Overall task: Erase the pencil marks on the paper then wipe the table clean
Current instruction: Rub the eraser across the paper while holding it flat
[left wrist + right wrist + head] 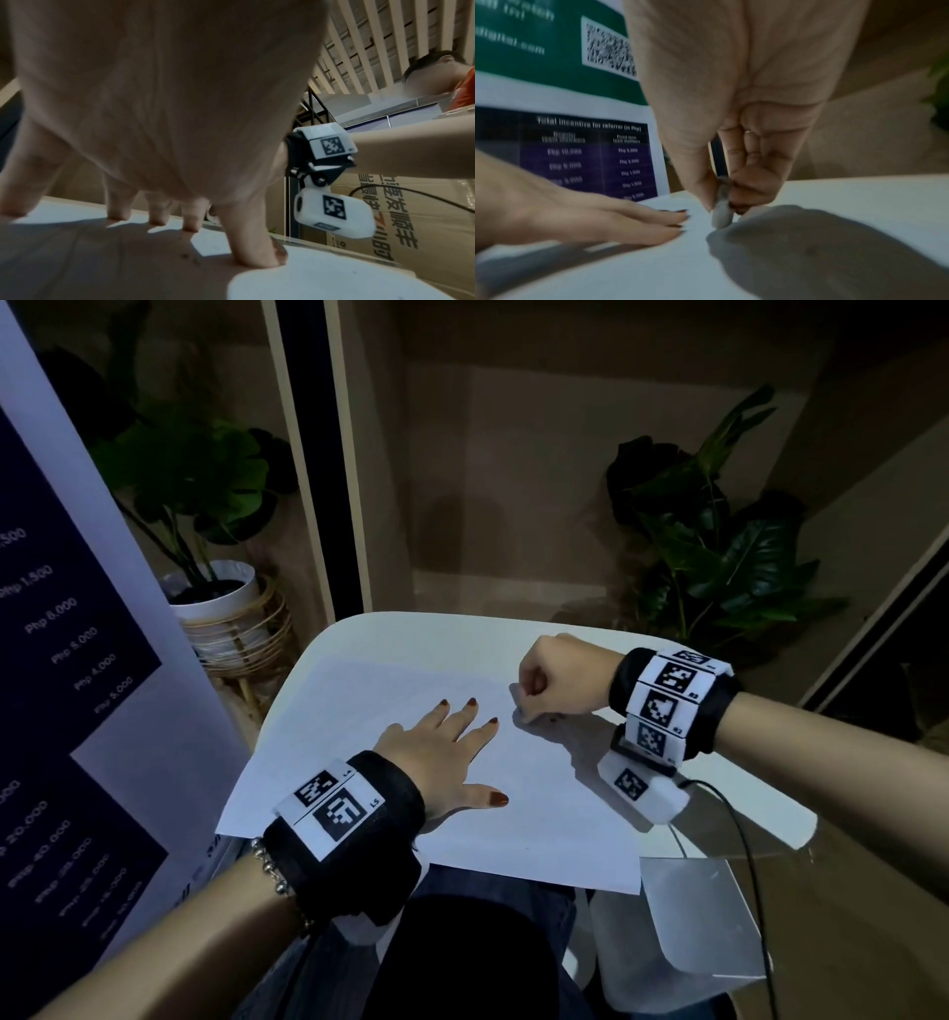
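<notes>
Head view, from the left: a dark banner [77, 660] printed with peso amounts stands beside a potted plant [205, 505] in a white pot on a cane stand. Then the white desk [390, 634], with a sheet of paper [539, 814] lying across it, its near corner overhanging the edge. The left hand [441, 752] lies flat on the paper, fingers [464, 713] straight and spread, pinning it down. Just to its right the right hand [557, 675] is curled, its fingers pinching a small grey eraser [721, 213] whose tip touches the paper. A second plant [719, 546] stands behind, further right.
</notes>
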Demonstrator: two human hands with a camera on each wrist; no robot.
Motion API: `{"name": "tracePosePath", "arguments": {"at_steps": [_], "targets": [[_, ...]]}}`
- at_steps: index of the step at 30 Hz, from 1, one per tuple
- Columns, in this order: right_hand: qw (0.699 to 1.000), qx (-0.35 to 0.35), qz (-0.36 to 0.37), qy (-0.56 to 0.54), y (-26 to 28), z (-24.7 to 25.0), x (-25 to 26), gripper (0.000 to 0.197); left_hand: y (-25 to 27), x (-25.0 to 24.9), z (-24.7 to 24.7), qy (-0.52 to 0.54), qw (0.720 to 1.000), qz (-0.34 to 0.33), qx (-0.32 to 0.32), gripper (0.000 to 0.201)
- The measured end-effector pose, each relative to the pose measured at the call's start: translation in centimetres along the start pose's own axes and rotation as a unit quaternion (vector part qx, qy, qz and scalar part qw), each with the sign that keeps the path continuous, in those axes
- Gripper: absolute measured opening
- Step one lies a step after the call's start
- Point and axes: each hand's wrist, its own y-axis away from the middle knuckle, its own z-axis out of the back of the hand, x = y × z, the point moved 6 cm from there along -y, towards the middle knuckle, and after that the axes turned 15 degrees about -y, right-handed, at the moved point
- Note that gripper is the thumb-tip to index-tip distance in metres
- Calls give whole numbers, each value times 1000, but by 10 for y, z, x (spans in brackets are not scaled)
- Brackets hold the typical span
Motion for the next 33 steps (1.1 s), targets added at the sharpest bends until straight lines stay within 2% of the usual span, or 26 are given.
{"name": "tracePosePath", "arguments": {"at_steps": [2, 7, 11, 14, 20, 23, 27, 33], "targets": [[1000, 8, -5, -6, 3, -3, -4, 20, 0, 0, 0, 0, 1000, 0, 1, 83], [999, -25, -37, 15, -4, 16, -27, 24, 2, 0, 0, 2, 1000, 1, 4, 82], [999, -30, -10, 14, -7, 15, -15, 19, 1, 0, 0, -1, 1000, 2, 3, 83], [1000, 7, 4, 12, -4, 5, -9, 18, 1, 0, 0, 2, 1000, 1, 4, 83], [998, -8, -41, 48, -11, 22, -28, 24, 2, -1, 1, 6, 1000, 1, 7, 82], [999, -17, -17, 41, -12, 19, -19, 22, 2, 0, 1, 6, 1000, 0, 7, 82], [999, 24, 2, 34, -6, 5, -13, 20, 1, 0, 1, 6, 1000, 2, 7, 83], [994, -2, -32, 104, -14, 23, -29, 18, 3, -1, 2, 7, 1000, 3, 8, 82]]}}
